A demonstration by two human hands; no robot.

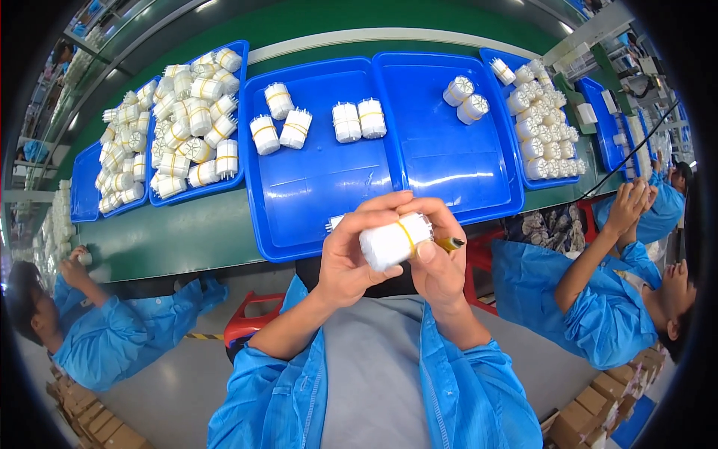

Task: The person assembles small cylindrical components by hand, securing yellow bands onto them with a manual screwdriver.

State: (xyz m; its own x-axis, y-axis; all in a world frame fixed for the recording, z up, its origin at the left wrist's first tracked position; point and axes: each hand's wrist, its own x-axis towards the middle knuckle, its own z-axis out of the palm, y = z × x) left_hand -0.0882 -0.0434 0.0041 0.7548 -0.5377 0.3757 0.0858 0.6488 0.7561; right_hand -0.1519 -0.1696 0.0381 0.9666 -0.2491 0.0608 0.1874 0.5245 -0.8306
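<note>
Head view: white ribbed bobbin (389, 241) with a yellow band, held up above the near rim of a blue tray (314, 187). Left hand (351, 251) clasped around its near end; right hand (437, 258) gripping the banded end, yellow-tipped tool (451, 243) tucked in. Probably light, stiff, thin-finned; best held by the smooth body.

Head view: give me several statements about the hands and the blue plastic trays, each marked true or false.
1. Both hands, left hand and right hand, hold one white ribbed plastic cylinder with a yellow band. True.
2. The blue plastic tray in front of the hands is heaped full. False: it holds only a few white pieces.
3. The far-left blue tray is piled with white cylinders. True.
4. The trays stand on a red surface. False: the green bench bears them.
</note>
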